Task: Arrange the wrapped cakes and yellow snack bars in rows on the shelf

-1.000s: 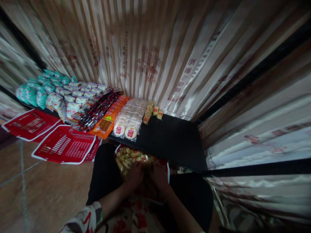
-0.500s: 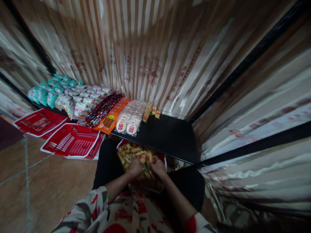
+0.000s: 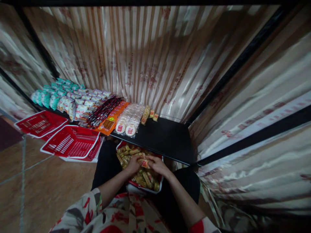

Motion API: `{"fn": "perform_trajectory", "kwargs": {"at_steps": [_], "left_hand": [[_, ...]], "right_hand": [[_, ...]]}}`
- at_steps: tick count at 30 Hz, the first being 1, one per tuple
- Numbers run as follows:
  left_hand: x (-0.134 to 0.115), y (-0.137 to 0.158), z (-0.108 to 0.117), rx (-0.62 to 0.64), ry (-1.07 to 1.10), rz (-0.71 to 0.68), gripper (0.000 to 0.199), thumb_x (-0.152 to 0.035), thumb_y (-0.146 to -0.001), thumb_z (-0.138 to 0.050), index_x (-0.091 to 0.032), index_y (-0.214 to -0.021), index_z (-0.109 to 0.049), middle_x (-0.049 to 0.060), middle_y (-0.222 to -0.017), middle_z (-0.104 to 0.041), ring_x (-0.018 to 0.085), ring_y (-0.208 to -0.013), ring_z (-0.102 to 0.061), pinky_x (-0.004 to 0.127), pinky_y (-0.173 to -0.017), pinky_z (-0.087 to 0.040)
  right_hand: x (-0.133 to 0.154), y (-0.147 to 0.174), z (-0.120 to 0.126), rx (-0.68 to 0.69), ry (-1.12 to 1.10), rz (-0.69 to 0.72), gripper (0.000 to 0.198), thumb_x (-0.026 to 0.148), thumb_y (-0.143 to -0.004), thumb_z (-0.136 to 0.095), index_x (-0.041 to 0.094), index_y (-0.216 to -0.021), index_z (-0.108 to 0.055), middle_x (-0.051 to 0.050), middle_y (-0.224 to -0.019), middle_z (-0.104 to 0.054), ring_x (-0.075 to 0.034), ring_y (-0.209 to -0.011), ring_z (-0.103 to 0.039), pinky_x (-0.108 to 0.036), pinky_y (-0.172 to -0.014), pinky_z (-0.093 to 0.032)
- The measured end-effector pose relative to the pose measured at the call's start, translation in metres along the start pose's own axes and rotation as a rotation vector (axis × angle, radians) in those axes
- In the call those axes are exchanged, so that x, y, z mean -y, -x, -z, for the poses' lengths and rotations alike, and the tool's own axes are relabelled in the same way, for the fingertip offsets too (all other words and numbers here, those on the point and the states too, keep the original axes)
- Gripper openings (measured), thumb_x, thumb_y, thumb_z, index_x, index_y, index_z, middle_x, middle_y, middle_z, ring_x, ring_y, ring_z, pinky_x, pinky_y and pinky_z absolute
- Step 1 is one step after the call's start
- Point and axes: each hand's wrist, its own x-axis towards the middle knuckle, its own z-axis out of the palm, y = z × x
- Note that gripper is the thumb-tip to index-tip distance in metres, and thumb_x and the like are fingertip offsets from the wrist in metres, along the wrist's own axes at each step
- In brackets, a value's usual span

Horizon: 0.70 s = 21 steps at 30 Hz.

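Observation:
My left hand (image 3: 134, 164) and my right hand (image 3: 157, 165) meet over a red basket (image 3: 160, 185) held between my knees. It is filled with small snack packets (image 3: 147, 178) in yellowish wrappers. Between my fingers is a snack packet (image 3: 145, 163) with a red label, and both hands are closed on it. Whether a second packet is in my grasp cannot be made out. On the black shelf (image 3: 167, 137) just beyond, similar yellow packets (image 3: 145, 115) stand in a short row, with two more (image 3: 153, 115) beside them.
Left along the shelf lie clear-wrapped round crackers (image 3: 130, 130), an orange snack bag (image 3: 108, 125), dark slim packets (image 3: 103, 113), white bags (image 3: 81, 110) and teal bags (image 3: 54, 102). Two more red baskets (image 3: 70, 142) rest on the floor below. Striped curtain (image 3: 155, 58) and dark posts surround the shelf.
My hands have drawn closer together. The labelled packet, upright by my right fingers before, is now lower and tilted between both hands. The view has shifted slightly.

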Motion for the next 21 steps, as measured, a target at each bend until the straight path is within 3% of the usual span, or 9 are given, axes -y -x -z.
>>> {"fn": "perform_trajectory", "kwargs": {"at_steps": [4,7,12,17,21], "left_hand": [[-0.008,-0.004,0.002,-0.173,0.240,0.148,0.018,-0.023,-0.074,-0.052,-0.015,-0.089,-0.059,-0.003,-0.058,-0.058,0.010,-0.047,-0.051,0.021,-0.048,-0.041],[-0.019,-0.014,-0.001,-0.258,0.426,0.163,0.020,-0.029,-0.074,-0.054,-0.016,-0.089,-0.053,-0.006,-0.055,-0.053,0.007,-0.039,-0.043,0.018,-0.041,-0.035],[-0.039,-0.040,-0.009,-0.338,0.529,0.193,0.014,-0.027,-0.077,-0.053,-0.017,-0.085,-0.048,-0.005,-0.060,-0.053,0.005,-0.040,-0.046,0.017,-0.040,-0.037],[-0.058,-0.069,-0.009,-0.329,0.463,0.199,0.012,-0.021,-0.083,-0.043,-0.015,-0.091,-0.048,0.000,-0.076,-0.058,0.004,-0.043,-0.049,0.018,-0.042,-0.041],[-0.060,-0.089,-0.008,-0.302,0.282,0.192,0.028,-0.019,-0.080,-0.045,-0.016,-0.107,-0.051,0.006,-0.096,-0.061,0.011,-0.065,-0.061,0.023,-0.057,-0.051]], "right_hand": [[0.015,-0.007,-0.004,-0.074,-0.337,-0.015,0.051,0.032,-0.062,-0.068,0.020,-0.111,-0.057,-0.003,-0.088,-0.067,-0.016,-0.075,-0.063,-0.028,-0.070,-0.048],[0.029,-0.015,-0.010,-0.165,-0.559,-0.038,0.048,0.037,-0.058,-0.073,0.020,-0.099,-0.056,-0.001,-0.082,-0.066,-0.016,-0.072,-0.063,-0.028,-0.069,-0.048],[0.043,-0.036,-0.015,-0.288,-0.612,-0.048,0.036,0.041,-0.055,-0.075,0.020,-0.075,-0.054,0.000,-0.069,-0.063,-0.014,-0.060,-0.060,-0.025,-0.059,-0.046],[0.052,-0.069,0.002,-0.352,-0.493,0.036,0.036,0.039,-0.054,-0.074,0.019,-0.079,-0.057,-0.003,-0.077,-0.066,-0.018,-0.073,-0.063,-0.029,-0.070,-0.049],[0.054,-0.105,0.021,-0.362,-0.393,0.086,0.035,0.039,-0.059,-0.069,0.019,-0.086,-0.058,-0.006,-0.082,-0.067,-0.019,-0.077,-0.064,-0.032,-0.073,-0.050]]}}
